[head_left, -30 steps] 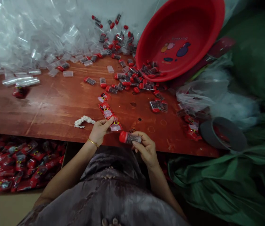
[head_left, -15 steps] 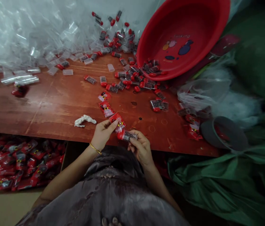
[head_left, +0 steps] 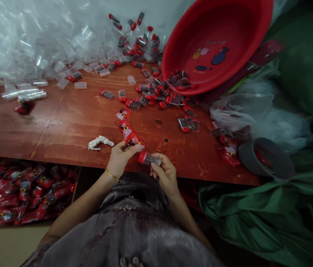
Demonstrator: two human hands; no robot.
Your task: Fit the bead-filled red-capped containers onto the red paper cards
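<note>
My left hand [head_left: 119, 158] pinches the lower edge of a small red printed packet [head_left: 135, 140] between thumb and fingers. Beyond it, more red packets [head_left: 125, 126] trail up the table in a line, touching or overlapping. My right hand [head_left: 165, 171] is closed on the clear end of a small plastic container [head_left: 148, 158] with a red cap and dark contents. The capped end points left, just below the packet. A crumpled white scrap [head_left: 100, 142] lies left of my left hand.
Many similar red-capped containers [head_left: 145, 88] lie beside a tilted red basin [head_left: 217, 22]. Clear plastic sleeves [head_left: 47, 40] heap at the back left. A box of red packed pieces [head_left: 25, 189] stands below left. A grey ring-shaped tub [head_left: 253, 157] and plastic bag [head_left: 245, 104] sit right.
The packet in my left hand has turned and shifted slightly left, away from the container's cap. My right hand has stayed nearly in place, still holding the container.
</note>
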